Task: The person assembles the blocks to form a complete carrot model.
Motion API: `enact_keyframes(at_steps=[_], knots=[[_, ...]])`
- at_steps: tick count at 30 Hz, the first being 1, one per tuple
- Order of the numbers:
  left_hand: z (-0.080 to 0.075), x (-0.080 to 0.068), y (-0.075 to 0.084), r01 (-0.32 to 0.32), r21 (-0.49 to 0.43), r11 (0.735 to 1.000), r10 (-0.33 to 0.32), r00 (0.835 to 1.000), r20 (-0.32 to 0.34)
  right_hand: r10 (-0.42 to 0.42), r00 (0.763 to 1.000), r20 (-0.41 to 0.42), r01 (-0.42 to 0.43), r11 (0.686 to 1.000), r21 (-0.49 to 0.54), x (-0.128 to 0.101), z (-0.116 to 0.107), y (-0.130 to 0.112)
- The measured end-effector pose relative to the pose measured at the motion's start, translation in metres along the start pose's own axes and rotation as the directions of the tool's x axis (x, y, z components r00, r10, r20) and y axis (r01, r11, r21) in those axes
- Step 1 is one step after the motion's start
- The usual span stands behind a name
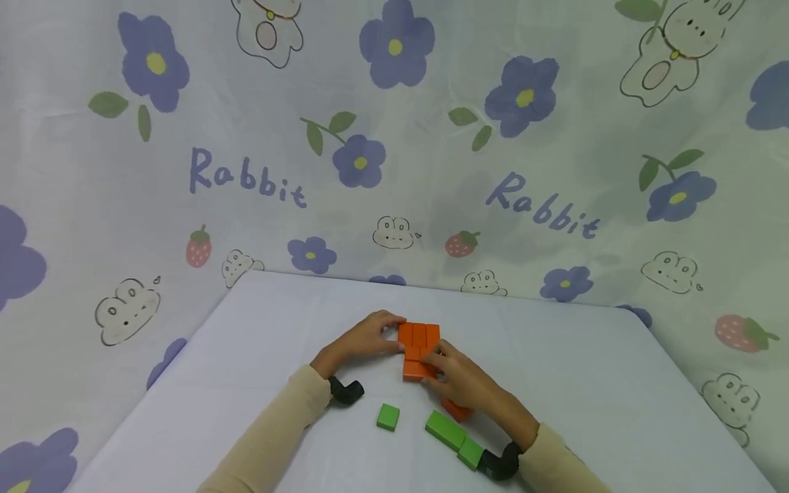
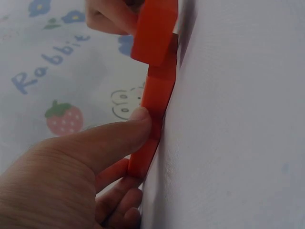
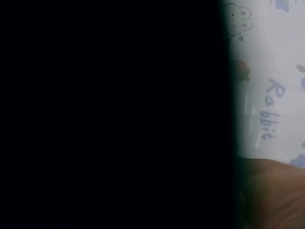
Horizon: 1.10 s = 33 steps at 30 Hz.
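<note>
The person's left hand (image 1: 364, 337) is pressing against the left edge of a flat cluster of orange rectangular wooden blocks (image 1: 418, 350) lying on the pale lilac surface (image 1: 592, 383); in the left wrist view its thumb (image 2: 121, 136) is lying straight along the side of the blocks (image 2: 155, 95), with the fingers below partly curled beside them, so the hand is steadying rather than clasping. The right hand (image 1: 459, 378) is resting its fingertips on the near right corner of the same cluster, fingers bent over a block; whether it is pinching that block cannot be told, since the right wrist view is almost wholly dark. Just under the right palm a single orange block (image 1: 457, 409) is peeking out. Nearer the person than both hands, a small green square block (image 1: 388, 416) is lying apart, and a longer green block (image 1: 445, 429) is touching a shorter green one (image 1: 470, 452) beside the right wrist. The blocks look stiff, light and smooth, so they would probably slide easily; holding them by opposite side faces seems safest.
</note>
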<state>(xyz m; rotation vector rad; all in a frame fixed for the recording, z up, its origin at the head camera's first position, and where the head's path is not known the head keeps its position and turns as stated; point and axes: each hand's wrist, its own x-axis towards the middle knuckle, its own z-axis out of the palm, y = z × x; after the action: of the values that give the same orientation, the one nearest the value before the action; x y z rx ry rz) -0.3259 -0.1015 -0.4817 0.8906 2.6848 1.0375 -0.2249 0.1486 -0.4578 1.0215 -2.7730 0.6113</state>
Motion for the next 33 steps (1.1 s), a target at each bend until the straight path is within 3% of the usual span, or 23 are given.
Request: enact_keyframes(at_steps=[5,10,23,33], knots=[[0.0002,0.0008,-0.0017,-0.001,-0.009,1.0,0.001,1.0,0.001,-0.036,0.998,-0.044,0.034,0.998,-0.062,-0.0008,0.0039,0.0016],[0.0006,0.0009,-0.0031,-0.002,-0.009,1.0,0.002,1.0,-0.003,-0.016,0.999,-0.045,0.012,0.997,-0.08,-0.0004,0.0046,0.0025],[-0.0007,-0.0001,0.0007,0.01,-0.025,1.0,-0.01,1.0,0.002,0.073,0.997,-0.027,-0.075,0.996,-0.049,0.0012,0.0057,0.0015],[-0.002,-0.0016,0.005,0.013,-0.026,1.0,-0.013,1.0,0.003,0.087,0.996,-0.036,-0.087,0.996,-0.02,0.0018,0.0088,0.0023]])
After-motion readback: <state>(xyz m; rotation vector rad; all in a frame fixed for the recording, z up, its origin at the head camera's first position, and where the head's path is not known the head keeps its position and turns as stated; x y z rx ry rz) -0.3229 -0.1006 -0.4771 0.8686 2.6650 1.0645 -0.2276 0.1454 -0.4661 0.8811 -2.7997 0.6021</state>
